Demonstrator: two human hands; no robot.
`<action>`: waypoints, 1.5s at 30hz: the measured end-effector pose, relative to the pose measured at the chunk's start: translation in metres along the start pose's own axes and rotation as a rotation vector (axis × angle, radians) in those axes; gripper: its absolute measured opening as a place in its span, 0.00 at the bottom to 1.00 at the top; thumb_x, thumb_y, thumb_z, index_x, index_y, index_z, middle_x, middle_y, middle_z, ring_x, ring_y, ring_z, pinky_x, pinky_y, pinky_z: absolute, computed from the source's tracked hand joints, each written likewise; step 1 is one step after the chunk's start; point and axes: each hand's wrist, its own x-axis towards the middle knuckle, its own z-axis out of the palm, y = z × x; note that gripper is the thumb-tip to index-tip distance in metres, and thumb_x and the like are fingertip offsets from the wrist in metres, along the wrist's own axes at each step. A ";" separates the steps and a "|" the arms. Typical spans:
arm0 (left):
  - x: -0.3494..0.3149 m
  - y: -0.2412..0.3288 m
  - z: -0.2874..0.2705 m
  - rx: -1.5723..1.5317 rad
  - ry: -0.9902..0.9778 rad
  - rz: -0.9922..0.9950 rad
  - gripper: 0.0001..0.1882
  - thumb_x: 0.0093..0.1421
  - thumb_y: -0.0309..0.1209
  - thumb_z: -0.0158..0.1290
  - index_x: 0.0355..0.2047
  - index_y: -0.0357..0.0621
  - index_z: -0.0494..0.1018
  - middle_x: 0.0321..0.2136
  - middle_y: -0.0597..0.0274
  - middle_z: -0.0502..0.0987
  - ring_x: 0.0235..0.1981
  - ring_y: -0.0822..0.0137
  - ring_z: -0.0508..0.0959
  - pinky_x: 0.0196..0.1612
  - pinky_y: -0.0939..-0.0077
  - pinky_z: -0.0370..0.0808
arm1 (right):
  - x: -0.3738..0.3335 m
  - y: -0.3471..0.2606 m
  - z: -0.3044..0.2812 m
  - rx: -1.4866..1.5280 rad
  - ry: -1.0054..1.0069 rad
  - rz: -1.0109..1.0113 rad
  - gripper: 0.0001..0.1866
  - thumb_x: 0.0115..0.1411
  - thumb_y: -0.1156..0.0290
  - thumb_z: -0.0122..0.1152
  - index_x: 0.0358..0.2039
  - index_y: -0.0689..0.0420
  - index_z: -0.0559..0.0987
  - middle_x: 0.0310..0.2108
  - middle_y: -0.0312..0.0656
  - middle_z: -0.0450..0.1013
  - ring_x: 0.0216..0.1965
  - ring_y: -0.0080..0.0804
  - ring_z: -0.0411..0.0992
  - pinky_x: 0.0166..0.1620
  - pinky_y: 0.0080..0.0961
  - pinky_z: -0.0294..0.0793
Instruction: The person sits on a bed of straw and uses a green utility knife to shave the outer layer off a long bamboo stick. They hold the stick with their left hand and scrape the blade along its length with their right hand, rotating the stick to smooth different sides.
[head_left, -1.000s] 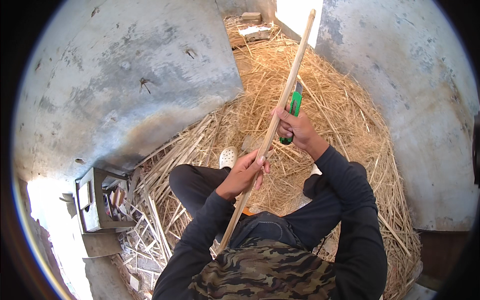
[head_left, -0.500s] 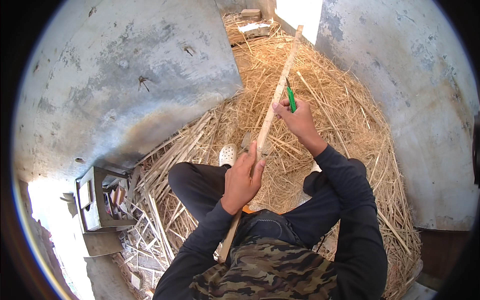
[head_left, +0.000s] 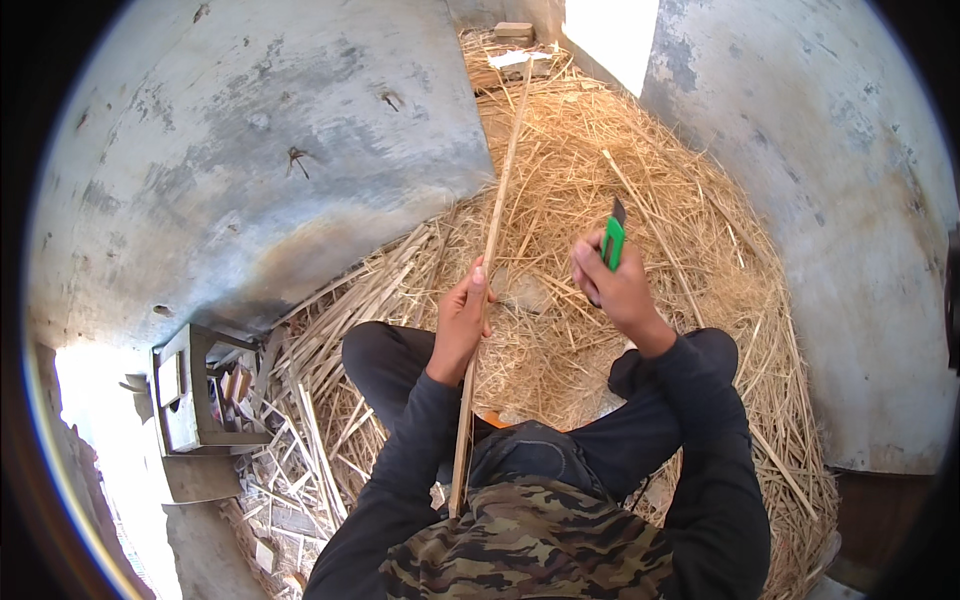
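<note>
A long, thin strip that looks like split bamboo [head_left: 508, 165] runs from my lap up toward the far end of the straw. My left hand [head_left: 463, 318] is closed round its middle, and the narrow edge of the strip faces up. In my right hand [head_left: 622, 290] is a green utility knife [head_left: 613, 240], held apart from the strip on its right side. The knife's dark blade is out and points away from me. My legs are folded on both sides of the strip's near end.
Straw and shavings [head_left: 570, 140] cover the floor around me. Long split strips [head_left: 370, 285] lie heaped at the left. A wooden box-like stand [head_left: 200, 400] with odds and ends stands by the left wall [head_left: 260, 150]. A brick [head_left: 514, 30] lies at the far end.
The strip has swung left at its far end and turned onto its edge. My right hand has come off it, moving right and nearer with the knife. My left hand has shifted slightly left.
</note>
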 end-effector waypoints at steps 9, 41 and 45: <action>0.012 -0.001 -0.029 -0.543 -0.221 -0.173 0.22 0.71 0.37 0.43 0.60 0.39 0.61 0.29 0.66 0.71 0.14 0.80 0.66 0.21 0.85 0.67 | -0.058 -0.025 -0.071 0.055 0.264 -0.153 0.08 0.68 0.66 0.54 0.33 0.55 0.74 0.19 0.32 0.68 0.17 0.13 0.63 0.19 0.12 0.60; -0.049 0.051 0.035 -0.083 -0.314 -0.138 0.23 0.70 0.38 0.46 0.62 0.41 0.62 0.28 0.71 0.68 0.16 0.86 0.62 0.19 0.91 0.61 | 0.014 0.031 -0.017 -1.327 -0.191 -0.463 0.38 0.50 0.26 0.54 0.12 0.52 0.73 0.06 0.38 0.63 0.08 0.34 0.66 0.14 0.33 0.62; -0.049 0.049 0.035 -0.087 -0.333 -0.102 0.24 0.71 0.39 0.45 0.62 0.41 0.61 0.27 0.72 0.67 0.16 0.86 0.62 0.19 0.91 0.60 | 0.022 0.042 -0.023 -1.393 -0.089 -0.637 0.39 0.48 0.24 0.54 0.10 0.51 0.71 0.05 0.36 0.61 0.07 0.32 0.64 0.13 0.30 0.60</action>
